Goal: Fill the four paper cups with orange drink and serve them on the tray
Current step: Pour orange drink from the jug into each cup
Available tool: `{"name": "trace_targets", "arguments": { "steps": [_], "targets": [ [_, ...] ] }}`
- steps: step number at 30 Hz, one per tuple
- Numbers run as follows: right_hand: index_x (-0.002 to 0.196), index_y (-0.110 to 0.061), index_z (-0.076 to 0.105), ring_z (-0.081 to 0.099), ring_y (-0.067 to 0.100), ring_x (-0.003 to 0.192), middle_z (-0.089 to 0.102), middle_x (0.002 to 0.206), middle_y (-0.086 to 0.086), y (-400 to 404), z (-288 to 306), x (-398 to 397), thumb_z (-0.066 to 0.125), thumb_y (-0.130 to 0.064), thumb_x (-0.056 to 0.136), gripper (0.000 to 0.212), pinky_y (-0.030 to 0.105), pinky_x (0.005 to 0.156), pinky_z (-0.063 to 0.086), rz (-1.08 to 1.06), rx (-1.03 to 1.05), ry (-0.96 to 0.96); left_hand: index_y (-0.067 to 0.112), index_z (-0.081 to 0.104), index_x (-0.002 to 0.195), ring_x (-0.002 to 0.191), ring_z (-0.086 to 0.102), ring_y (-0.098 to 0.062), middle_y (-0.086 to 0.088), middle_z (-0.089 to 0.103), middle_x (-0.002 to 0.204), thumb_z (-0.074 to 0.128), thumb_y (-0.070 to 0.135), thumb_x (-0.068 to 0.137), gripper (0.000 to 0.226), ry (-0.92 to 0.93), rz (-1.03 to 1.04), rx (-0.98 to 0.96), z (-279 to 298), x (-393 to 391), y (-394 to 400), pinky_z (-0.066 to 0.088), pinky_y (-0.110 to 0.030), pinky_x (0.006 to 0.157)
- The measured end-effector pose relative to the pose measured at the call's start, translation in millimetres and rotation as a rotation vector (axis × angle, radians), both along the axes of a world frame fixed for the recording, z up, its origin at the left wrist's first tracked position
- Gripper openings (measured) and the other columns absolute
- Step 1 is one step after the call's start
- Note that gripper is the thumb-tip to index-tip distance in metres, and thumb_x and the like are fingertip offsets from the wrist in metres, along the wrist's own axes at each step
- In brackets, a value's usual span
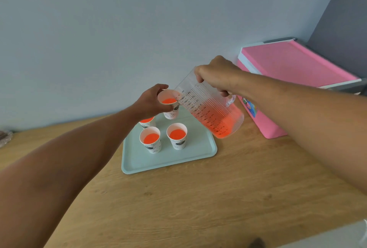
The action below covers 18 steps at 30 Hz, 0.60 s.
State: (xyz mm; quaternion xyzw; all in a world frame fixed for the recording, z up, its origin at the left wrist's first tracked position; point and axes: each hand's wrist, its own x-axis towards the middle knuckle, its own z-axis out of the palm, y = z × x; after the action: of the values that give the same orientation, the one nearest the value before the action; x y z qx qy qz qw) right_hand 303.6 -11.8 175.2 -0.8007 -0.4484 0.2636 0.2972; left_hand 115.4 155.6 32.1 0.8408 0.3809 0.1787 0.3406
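Left hand (151, 103) gripped raised cup (170, 107); right hand (216, 75) held tilted jug (210, 109), spout at rim; tray (198, 148) front half bare.

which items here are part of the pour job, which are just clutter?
In the job:
- measuring jug, gripped by right hand
- held cup, in left hand
- three filled cups on tray
- tray

Lying about:
- pink box
- object at left table edge, unclear

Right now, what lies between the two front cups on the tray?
In the head view, only bare tray shows between the front left cup and the front right cup; they stand apart.
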Motion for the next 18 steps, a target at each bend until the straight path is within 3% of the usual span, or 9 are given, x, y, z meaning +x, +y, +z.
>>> {"name": "trace_targets", "arguments": {
  "steps": [4,11,14,18],
  "targets": [
    [0.067,-0.018,0.046,0.036,0.021,0.04,0.033,0.037,-0.01,-14,-26,10,0.062,-0.028,0.077,0.022,0.036,0.056,0.041,-0.11,0.137,0.119,0.026,0.052,0.141,0.113,0.062,-0.015,0.008,0.064,0.127,0.088,0.038,0.069,0.081,0.04,-0.031,0.01,0,7,7,0.052,-0.034,0.097],
    [0.039,-0.021,0.053,0.034,0.021,0.04,0.035,0.041,-0.006,-42,-61,22,0.061,-0.03,0.07,0.033,0.038,0.054,0.042,-0.241,0.357,0.271,0.024,0.049,0.137,0.108,0.059,-0.019,0.004,0.06,0.124,0.089,0.032,0.072,0.077,0.163,-0.046,0.027,-12,20,18,0.044,-0.026,0.084],
    [0.037,-0.028,0.058,0.04,0.025,0.046,0.037,0.041,-0.007,-56,-71,20,0.059,-0.033,0.072,0.035,0.05,0.058,0.049,-0.251,0.395,0.226,0.023,0.048,0.136,0.108,0.057,-0.02,0.002,0.059,0.125,0.09,0.03,0.072,0.077,0.232,-0.058,0.032,-20,25,23,0.045,-0.028,0.083],
    [0.033,-0.032,0.057,0.044,0.014,0.044,0.04,0.035,-0.013,-70,-85,17,0.061,-0.015,0.087,0.056,0.052,0.067,0.051,-0.279,0.439,0.209,0.022,0.049,0.133,0.107,0.057,-0.022,0.0,0.06,0.124,0.09,0.034,0.069,0.078,0.31,-0.046,0.047,-28,27,30,0.05,-0.034,0.086]
  ]
}}
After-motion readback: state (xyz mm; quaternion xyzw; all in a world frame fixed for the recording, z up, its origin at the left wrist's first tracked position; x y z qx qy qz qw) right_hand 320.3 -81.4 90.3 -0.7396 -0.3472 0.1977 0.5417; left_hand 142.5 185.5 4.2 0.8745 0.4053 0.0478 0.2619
